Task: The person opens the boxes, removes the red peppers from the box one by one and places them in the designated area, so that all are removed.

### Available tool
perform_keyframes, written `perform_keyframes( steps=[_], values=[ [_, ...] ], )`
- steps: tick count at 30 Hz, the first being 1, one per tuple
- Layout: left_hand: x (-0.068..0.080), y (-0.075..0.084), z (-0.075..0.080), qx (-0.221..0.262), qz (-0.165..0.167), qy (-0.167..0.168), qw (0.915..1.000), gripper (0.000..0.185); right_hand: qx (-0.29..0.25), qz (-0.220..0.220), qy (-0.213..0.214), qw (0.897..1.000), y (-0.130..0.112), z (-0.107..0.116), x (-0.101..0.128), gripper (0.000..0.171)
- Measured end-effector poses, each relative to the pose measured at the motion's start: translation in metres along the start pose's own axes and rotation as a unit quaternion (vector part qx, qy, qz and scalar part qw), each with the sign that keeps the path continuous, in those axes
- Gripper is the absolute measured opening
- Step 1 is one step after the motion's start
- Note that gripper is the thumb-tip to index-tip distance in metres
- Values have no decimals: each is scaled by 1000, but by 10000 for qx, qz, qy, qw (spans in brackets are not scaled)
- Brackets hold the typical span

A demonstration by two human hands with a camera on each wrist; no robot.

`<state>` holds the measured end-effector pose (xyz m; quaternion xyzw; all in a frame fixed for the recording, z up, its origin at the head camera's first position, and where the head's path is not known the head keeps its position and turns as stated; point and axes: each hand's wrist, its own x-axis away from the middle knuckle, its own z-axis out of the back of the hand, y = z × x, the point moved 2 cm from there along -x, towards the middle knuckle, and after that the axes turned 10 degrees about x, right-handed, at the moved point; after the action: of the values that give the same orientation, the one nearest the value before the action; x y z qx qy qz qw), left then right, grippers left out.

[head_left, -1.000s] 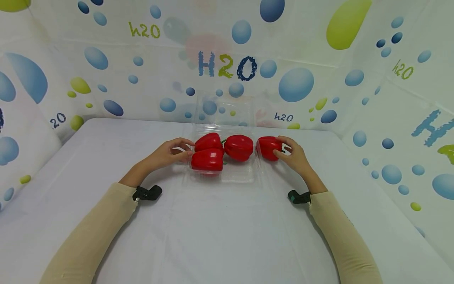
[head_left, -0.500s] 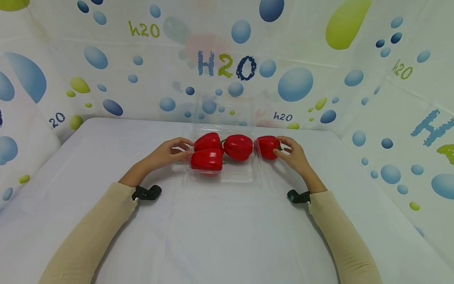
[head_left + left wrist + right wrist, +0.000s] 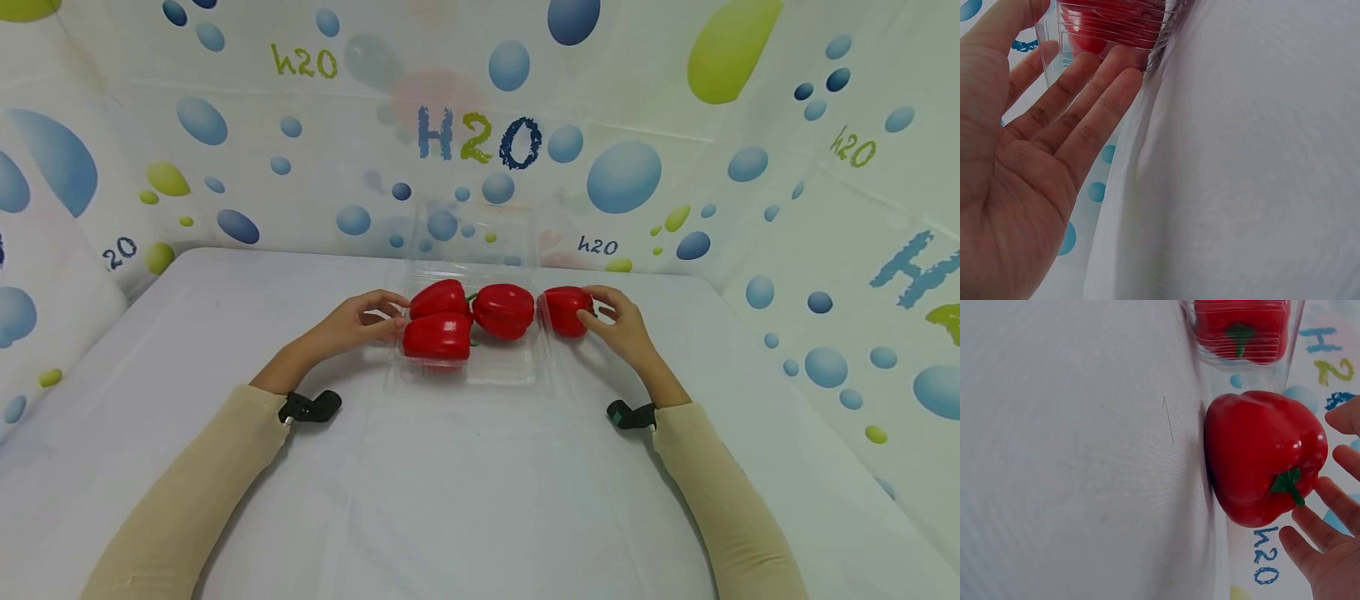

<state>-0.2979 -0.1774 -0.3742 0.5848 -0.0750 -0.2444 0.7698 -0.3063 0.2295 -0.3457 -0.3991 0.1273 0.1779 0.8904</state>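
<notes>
Three red bell peppers lie in a clear plastic clamshell box (image 3: 510,371): one at back left (image 3: 439,298), one at front left (image 3: 437,337), one at right (image 3: 504,312). The box lid (image 3: 474,233) stands raised behind them. My left hand (image 3: 360,318) is at the box's left side; in the left wrist view its fingers (image 3: 1094,122) stretch out right at the ribbed wall. A fourth bell pepper (image 3: 564,311) lies on its side on the table, right of the box. Around its stem end is my right hand (image 3: 618,325), its fingers (image 3: 1300,550) spread and relaxed in the right wrist view.
A white cloth covers the table (image 3: 480,500). Close behind hangs a white curtain (image 3: 315,125) printed with blue and green drops and H2O lettering. A dark wrist camera is strapped at each sleeve cuff.
The loose bell pepper has shifted very slightly left and its stem has turned a little. Both hands stay nearly still, and the peppers in the box keep their places.
</notes>
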Motion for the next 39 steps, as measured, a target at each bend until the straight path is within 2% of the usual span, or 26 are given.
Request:
perform_keyframes(
  steps=[4,9,17,24,27,34,39],
  values=[
    [-1,0,0,9,12,6,10000,42,43,130,33,9999,-15,2,5,43],
    [-1,1,0,4,25,23,10000,41,233,278,70,9993,-22,3,6,41],
    [0,5,-1,1,-33,2,10000,42,407,303,62,9987,-2,-1,-4,45],
    [0,1,0,-104,11,29,9999,42,589,611,57,9964,-6,-4,-4,45],
    [1,-1,-1,-141,27,47,9999,43,624,731,64,9954,-13,-4,-1,43],
    [1,-2,-1,-161,18,68,9998,43,675,1044,53,9922,-52,-1,11,40],
    [1,-1,-1,-152,18,71,9999,43,689,1102,-42,9915,-60,-3,14,38]
  ],
)
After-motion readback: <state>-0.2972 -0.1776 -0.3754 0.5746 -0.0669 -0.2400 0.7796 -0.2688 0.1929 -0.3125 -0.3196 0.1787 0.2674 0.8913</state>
